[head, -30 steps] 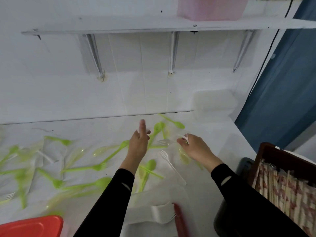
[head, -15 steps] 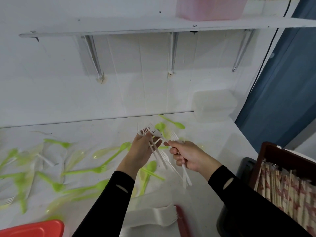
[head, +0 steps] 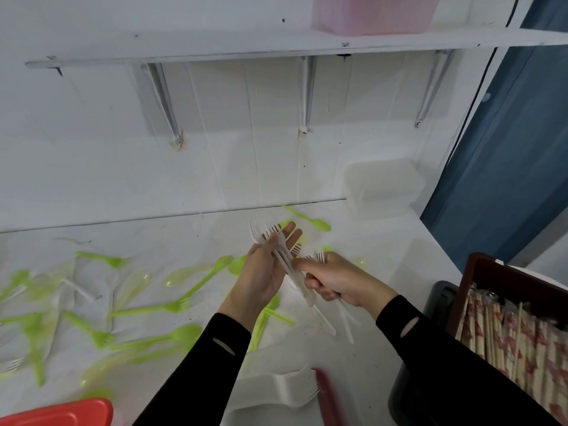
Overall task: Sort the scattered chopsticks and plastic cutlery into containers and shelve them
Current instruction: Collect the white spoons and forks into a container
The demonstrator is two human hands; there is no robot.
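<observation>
Fingers (head: pixel 290 230) of the left hand (head: pixel 264 272) stretched straight, cradling the white forks (head: pixel 261 233); right hand (head: pixel 335 279) curls tight round the handles. Tines point up-left, handles trail down-right, all above the bench (head: pixel 384 256). The white tray (head: pixel 270 388) lies below, toward the person, right hand nearer. Green cutlery (head: pixel 147 309) scattered left, chopstick box (head: pixel 507 278) right; the way down looks open.
</observation>
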